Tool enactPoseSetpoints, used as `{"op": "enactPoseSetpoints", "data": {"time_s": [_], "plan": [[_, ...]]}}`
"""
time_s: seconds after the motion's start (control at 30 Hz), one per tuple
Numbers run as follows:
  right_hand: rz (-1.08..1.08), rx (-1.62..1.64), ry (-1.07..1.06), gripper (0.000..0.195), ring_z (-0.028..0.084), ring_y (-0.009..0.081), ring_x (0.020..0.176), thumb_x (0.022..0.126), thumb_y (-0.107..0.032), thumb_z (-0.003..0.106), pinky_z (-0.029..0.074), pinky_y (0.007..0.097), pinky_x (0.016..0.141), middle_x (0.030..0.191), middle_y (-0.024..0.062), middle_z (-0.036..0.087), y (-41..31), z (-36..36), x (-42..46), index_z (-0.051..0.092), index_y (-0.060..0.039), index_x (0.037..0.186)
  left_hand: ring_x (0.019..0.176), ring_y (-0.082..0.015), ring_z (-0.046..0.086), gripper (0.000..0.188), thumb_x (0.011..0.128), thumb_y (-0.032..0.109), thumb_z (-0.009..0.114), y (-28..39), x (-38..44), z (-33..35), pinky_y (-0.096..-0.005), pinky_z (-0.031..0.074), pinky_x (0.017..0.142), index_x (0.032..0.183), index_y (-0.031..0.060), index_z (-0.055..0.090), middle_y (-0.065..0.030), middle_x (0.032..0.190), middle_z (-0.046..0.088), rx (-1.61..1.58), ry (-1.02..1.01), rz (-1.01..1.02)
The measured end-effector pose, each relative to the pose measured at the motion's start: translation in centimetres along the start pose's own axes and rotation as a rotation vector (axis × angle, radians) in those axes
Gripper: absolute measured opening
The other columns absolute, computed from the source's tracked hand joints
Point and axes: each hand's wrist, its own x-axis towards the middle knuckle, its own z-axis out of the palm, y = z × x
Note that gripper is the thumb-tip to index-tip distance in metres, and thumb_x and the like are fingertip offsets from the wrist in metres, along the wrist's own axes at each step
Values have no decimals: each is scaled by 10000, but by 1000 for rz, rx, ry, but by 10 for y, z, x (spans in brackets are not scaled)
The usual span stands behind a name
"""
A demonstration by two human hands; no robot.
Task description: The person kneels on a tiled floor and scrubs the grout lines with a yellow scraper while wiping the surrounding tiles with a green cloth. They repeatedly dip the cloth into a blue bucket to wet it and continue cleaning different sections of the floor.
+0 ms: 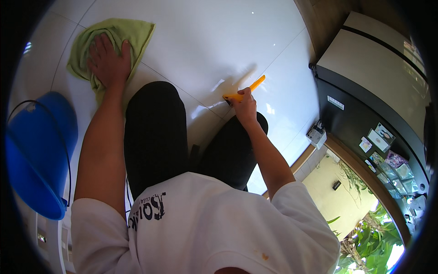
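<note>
My left hand lies palm down on a green cloth, its thumb held away from the fingers. The cloth is spread and bunched in folds on glossy white floor tiles. In my right hand is a yellow-handled hand tool, gripped near its dark end. That end looks like a scraper head, but my fingers partly cover it. The tool is just above or against the tiles; I cannot tell which. My knees, in black trousers, are bent between my two arms.
A blue bucket with a black handle is at my left. To the right is a dark-sided refrigerator bearing photos and magnets. A small grey-white device sits near an open doorway with plants outside.
</note>
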Motion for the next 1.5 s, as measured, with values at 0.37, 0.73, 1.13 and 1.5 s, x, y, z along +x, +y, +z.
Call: {"op": "enactPoseSetpoints", "data": {"time_s": [0.37, 0.73, 1.13, 1.5], "plan": [[-129, -102, -186, 345, 588, 366, 870, 769, -204, 640, 474, 448, 742, 908, 185, 604, -4, 30, -23, 470, -45, 1025, 1328, -315, 222, 708, 852, 515, 413, 3, 14, -23, -515, 160, 1059, 1374, 52, 297, -119, 1443, 263, 50, -122, -6], [189, 561, 301, 467, 646, 269, 756, 761, -304, 702, 504, 344, 699, 815, 155, 630, 13, -56, -82, 415, -62, 1039, 1373, -307, 74, 746, 871, 466, 425, -9, 15, -42, -487, 72, 1086, 1403, 6, 177, -134, 1485, 122, -51, -394, -62], [50, 761, 572, 380, 652, 239, 668, 771, -218, 675, 514, 320, 626, 758, 145, 621, 3, -49, -91, 429, -43, 1002, 977, -348, 547, 395, 802, 379, 558, -72, -6, -36, -425, 435, 813, 948, 18, 626, -183, 1002, 603, -668, -881, 93], [17, 561, 609, 408, 639, 276, 801, 751, -281, 691, 496, 357, 703, 852, 156, 629, 13, -32, -79, 464, -64, 1011, 1082, -267, 537, 321, 831, 238, 607, 26, -164, -227, -355, 417, 926, 1087, 44, 596, -154, 1110, 585, -1233, -770, 730]]}}
